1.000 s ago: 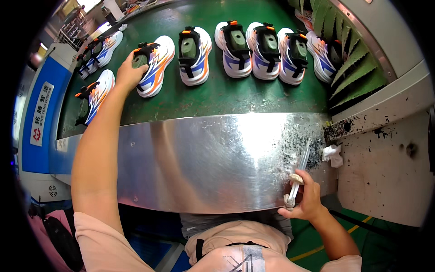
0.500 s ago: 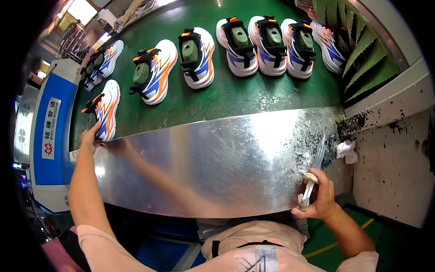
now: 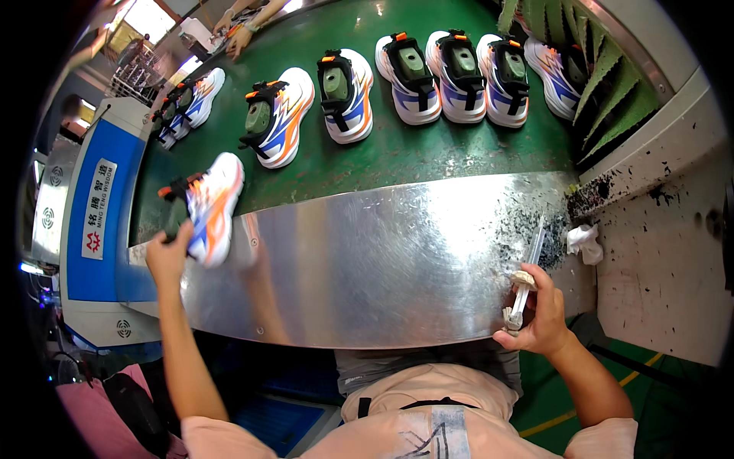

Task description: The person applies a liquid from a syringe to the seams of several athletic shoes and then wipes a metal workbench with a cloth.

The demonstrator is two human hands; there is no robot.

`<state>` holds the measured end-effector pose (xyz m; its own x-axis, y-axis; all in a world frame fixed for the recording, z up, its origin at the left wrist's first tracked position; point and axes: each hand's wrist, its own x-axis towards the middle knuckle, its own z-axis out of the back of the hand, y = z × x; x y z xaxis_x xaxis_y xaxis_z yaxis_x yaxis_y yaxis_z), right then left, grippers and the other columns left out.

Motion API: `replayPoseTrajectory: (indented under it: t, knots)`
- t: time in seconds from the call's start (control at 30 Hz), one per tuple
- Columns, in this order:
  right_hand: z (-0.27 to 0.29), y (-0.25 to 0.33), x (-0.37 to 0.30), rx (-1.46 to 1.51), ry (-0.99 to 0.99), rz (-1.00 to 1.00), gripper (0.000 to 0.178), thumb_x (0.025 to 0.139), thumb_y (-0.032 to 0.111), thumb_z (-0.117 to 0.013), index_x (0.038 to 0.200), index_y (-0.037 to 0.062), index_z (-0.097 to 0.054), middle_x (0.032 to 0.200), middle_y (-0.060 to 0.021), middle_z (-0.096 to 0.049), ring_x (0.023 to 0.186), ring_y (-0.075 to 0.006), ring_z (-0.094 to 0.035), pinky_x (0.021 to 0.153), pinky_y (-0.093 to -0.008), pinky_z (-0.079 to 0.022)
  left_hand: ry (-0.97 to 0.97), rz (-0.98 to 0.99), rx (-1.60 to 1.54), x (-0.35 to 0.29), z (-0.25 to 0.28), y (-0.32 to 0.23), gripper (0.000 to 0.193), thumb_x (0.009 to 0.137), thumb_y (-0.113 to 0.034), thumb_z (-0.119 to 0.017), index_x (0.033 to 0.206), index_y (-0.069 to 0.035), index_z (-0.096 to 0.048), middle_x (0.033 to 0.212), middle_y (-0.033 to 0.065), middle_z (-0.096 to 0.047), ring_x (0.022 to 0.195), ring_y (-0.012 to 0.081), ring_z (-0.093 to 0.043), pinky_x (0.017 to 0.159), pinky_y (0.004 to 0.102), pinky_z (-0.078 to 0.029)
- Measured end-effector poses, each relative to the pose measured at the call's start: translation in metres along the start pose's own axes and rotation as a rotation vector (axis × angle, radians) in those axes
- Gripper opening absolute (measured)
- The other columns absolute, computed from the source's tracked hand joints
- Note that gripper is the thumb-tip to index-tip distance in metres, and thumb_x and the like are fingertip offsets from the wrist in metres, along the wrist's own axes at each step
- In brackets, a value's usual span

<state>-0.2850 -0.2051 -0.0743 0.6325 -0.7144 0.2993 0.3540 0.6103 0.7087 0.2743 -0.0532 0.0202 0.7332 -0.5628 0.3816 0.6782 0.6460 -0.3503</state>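
At nine o'clock, the left hand (image 3: 167, 256) pinches a shoe (image 3: 219, 208) by its heel. At four o'clock, the right hand (image 3: 546, 320) curls its fingers around a syringe (image 3: 534, 249).

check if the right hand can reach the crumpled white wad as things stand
Probably yes: the white wad lies near the right hand with nothing visible between them, though the clear tube in that hand may need putting down.

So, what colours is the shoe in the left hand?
The shoe is white, orange, blue and black, best in the head view.
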Motion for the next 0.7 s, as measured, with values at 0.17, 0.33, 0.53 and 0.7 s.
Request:
replayPoseTrajectory:
  t: [0.17, 0.33, 0.53, 0.7]
  knots:
    - [-0.001, 0.001, -0.002, 0.002, -0.006, -0.010, 0.098, 0.057, 0.050, -0.083, 0.128, -0.0026, -0.040, 0.095, -0.0154, -0.061, 0.071, -0.0272, -0.063, 0.063, -0.0339, -0.051, -0.172, 0.010, -0.078, -0.141, 0.014, -0.072, 0.036, 0.070, -0.025, -0.082, 0.079, 0.004, -0.061, 0.067, 0.0078, -0.064, 0.061, 0.0158, -0.058, 0.060, 0.0322, -0.047]
    - [0.004, 0.007, -0.001, 0.040, -0.009, -0.055, 0.098, 0.059, 0.048, -0.083, 0.131, -0.0014, -0.038, 0.097, -0.0147, -0.062, 0.074, -0.0272, -0.063, 0.067, -0.0336, -0.051, 0.311, -0.282, -0.522, -0.200, 0.048, -0.139, 0.060, 0.064, -0.013, -0.084, 0.115, 0.000, -0.056, 0.095, 0.0132, -0.067, 0.089, 0.0227, -0.064, 0.082, 0.0339, -0.050]
    - [0.008, 0.034, -0.010, 0.303, 0.104, -0.306, 0.098, 0.061, 0.038, -0.083, 0.138, 0.0051, -0.031, 0.095, -0.0090, -0.059, 0.066, -0.0169, -0.053, 0.061, -0.0284, -0.045, 0.469, -0.860, 0.036, -0.085, 0.053, -0.164, 0.090, 0.041, -0.013, -0.086, 0.125, -0.009, -0.055, 0.129, 0.0154, -0.054, 0.126, 0.0399, -0.043, 0.106, 0.0458, -0.034]
    - [0.024, 0.063, -0.023, 0.833, 0.077, -0.411, 0.105, 0.061, 0.050, -0.084, 0.138, 0.0061, -0.028, 0.105, -0.0054, -0.052, 0.087, -0.0110, -0.049, 0.074, -0.0252, -0.043, 0.564, -0.979, -0.090, -0.090, 0.023, -0.173, 0.060, 0.040, -0.012, -0.084, 0.097, -0.007, -0.066, 0.095, 0.0121, -0.068, 0.091, 0.0319, -0.064, 0.082, 0.0397, -0.051]
